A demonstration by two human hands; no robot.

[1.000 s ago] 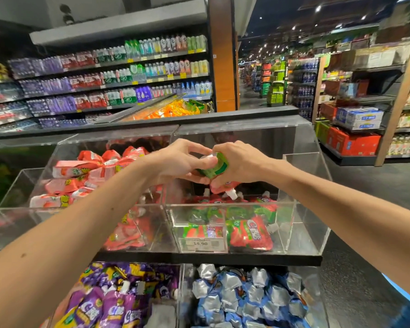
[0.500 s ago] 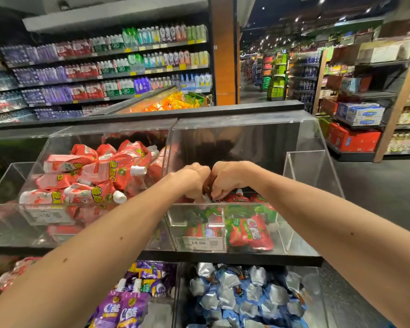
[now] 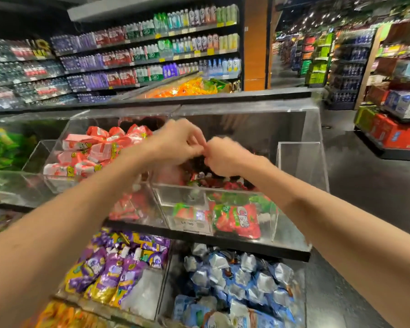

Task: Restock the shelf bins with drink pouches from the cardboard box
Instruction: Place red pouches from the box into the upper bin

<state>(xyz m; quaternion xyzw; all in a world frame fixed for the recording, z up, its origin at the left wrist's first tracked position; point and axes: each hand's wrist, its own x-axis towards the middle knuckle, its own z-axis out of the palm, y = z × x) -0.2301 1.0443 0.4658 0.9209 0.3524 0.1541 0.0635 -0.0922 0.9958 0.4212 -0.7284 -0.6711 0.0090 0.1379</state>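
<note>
Nearest the camera, on the lower shelf, one bin holds purple drink pouches (image 3: pixel 109 268) and the bin to its right holds blue-and-silver pouches (image 3: pixel 234 280). Both bare forearms reach over them and across the black shelf edge (image 3: pixel 199 235) to the upper row. There a clear acrylic bin (image 3: pixel 276 218) has red-and-green drink pouches (image 3: pixel 237 218) lying low against its front wall beside a price label (image 3: pixel 192 222), with more of them heaped further back. Above that heap, the left hand (image 3: pixel 178 140) and right hand (image 3: pixel 223 157) meet with curled fingers, fingertips touching each other. Motion blur hides whether anything is pinched between them, so I cannot tell what, if anything, they grip. Just left, the neighbouring bin is piled high with pink-and-red pouches (image 3: pixel 92 147). Behind the bins lie orange packets (image 3: pixel 182 87), then long wall shelves of bottled drinks (image 3: pixel 152 55). Off to the right, stacked red cartons (image 3: pixel 398 136) stand by the aisle.
</note>
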